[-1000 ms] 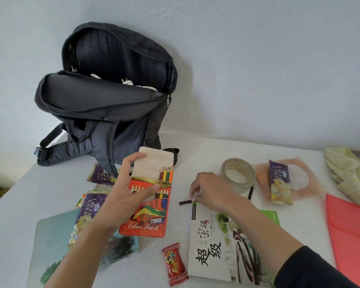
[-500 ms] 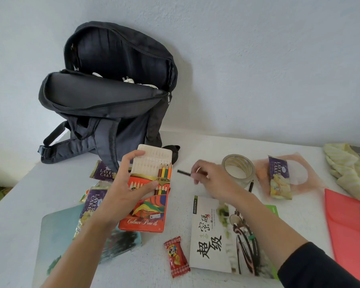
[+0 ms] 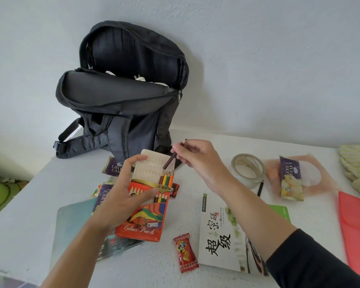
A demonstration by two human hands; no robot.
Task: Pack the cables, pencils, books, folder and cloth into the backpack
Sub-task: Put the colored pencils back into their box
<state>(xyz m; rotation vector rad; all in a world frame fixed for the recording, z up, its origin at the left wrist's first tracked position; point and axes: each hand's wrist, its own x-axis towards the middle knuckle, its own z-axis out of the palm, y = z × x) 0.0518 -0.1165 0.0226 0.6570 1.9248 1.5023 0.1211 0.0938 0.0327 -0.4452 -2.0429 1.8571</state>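
Observation:
My left hand [image 3: 125, 194] grips an orange colour pencil box [image 3: 146, 217], lifted over the table, with its white tray slid out and several pencils standing at its right side. My right hand [image 3: 197, 161] pinches a dark brown pencil [image 3: 172, 157], tip down over the tray's right end. The black backpack [image 3: 123, 94] stands open against the wall, white cables showing inside. A white book [image 3: 220, 235] with black characters lies under my right forearm; a teal book [image 3: 71, 225] lies under my left arm. The red folder [image 3: 355, 231] and the yellow striped cloth [image 3: 355, 165] lie at the right edge.
A tape roll [image 3: 248, 169], a black pencil [image 3: 260, 189] and a cake packet on a pink bag [image 3: 290, 179] lie right of my hand. More cake packets [image 3: 112, 166] sit near the backpack's base. A red sweet [image 3: 185, 253] lies in front. A green book [image 3: 281, 212] peeks out beneath my right arm.
My right hand picked the dark pencil off the table, lifted it and carried it left to the box's tray. The camera view shifted, with the box held slightly higher.

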